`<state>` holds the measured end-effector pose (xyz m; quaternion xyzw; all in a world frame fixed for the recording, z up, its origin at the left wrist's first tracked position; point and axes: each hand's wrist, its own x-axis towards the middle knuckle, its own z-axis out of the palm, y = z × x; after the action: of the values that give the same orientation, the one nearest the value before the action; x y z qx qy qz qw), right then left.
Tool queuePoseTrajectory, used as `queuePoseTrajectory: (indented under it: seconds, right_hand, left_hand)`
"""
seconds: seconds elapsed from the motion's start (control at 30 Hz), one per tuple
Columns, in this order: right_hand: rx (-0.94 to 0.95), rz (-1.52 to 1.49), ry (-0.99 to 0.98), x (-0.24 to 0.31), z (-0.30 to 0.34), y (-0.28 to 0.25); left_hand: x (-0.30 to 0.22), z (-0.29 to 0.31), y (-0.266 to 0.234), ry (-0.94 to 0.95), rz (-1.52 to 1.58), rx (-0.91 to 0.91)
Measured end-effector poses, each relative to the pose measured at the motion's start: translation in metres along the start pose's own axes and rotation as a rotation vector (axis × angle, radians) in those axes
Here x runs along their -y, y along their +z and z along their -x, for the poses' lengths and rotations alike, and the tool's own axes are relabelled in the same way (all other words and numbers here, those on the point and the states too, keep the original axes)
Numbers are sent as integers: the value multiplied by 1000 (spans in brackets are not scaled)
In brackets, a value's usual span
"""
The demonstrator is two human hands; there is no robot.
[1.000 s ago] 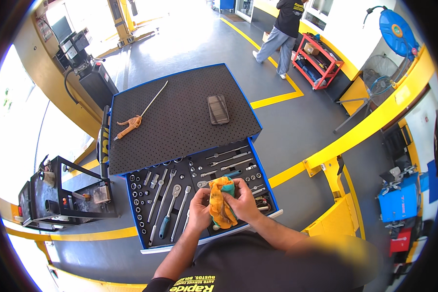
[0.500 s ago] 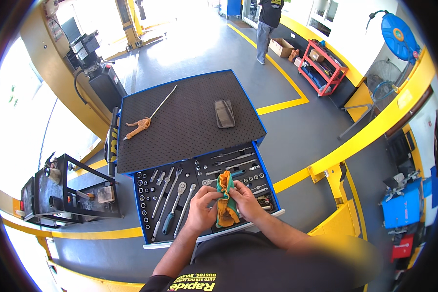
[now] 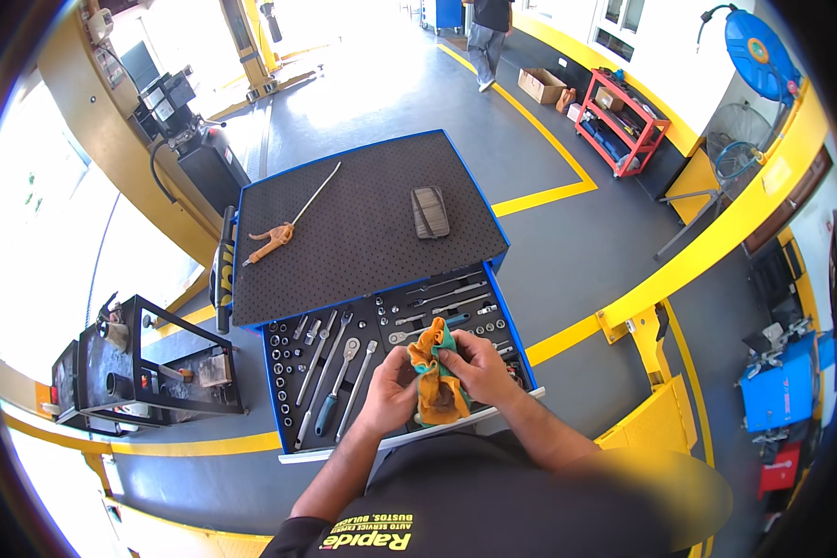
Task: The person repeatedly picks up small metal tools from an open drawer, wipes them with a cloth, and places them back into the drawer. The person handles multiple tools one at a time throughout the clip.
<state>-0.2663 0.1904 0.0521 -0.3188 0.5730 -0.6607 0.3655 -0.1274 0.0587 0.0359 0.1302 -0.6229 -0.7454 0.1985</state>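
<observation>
A crumpled orange-and-green cloth (image 3: 442, 395) is gripped between both hands above an open tool drawer (image 3: 298, 456). My left hand (image 3: 389, 391) pinches its left side, while my right hand (image 3: 479, 369) has fingers and thumb closed on its upper right. Whether anything lies inside the folds is hidden. Under and around the hands, the drawer's dark insert carries a ratchet (image 3: 336, 389) with a teal grip, long bars, and a column of sockets (image 3: 281, 382) at the left. Another teal-handled ratchet (image 3: 458, 319) lies just beyond the cloth.
On the cabinet's black perforated top (image 3: 353, 251) rest an orange air blow gun (image 3: 272, 243) and a dark rectangular case (image 3: 430, 212). A black metal stand (image 3: 158, 372) is at left, a yellow lift arm (image 3: 707, 265) at right. Farther off are a red cart (image 3: 623, 126) and a walking person (image 3: 488, 42).
Both hands have turned and bunched the cloth, so more of its orange side shows. In the background, the person has walked farther away. The view has shifted slightly.
</observation>
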Motion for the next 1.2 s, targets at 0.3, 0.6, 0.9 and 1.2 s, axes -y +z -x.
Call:
queuePoseTrajectory:
  seconds: [0.3, 0.6, 0.9, 1.2]
  right_hand:
    - [106, 247, -271, 14, 16, -8]
    - [241, 204, -142, 28, 23, -14]
    - [46, -164, -83, 15, 17, 5]
    - [26, 118, -172, 33, 4, 15]
  left_hand:
    - [0, -2, -4, -191, 594, 45]
    - [-6, 8, 6, -215, 706, 134]
    - [-36, 6, 5, -28, -147, 93]
    - [-30, 3, 5, -23, -19, -90]
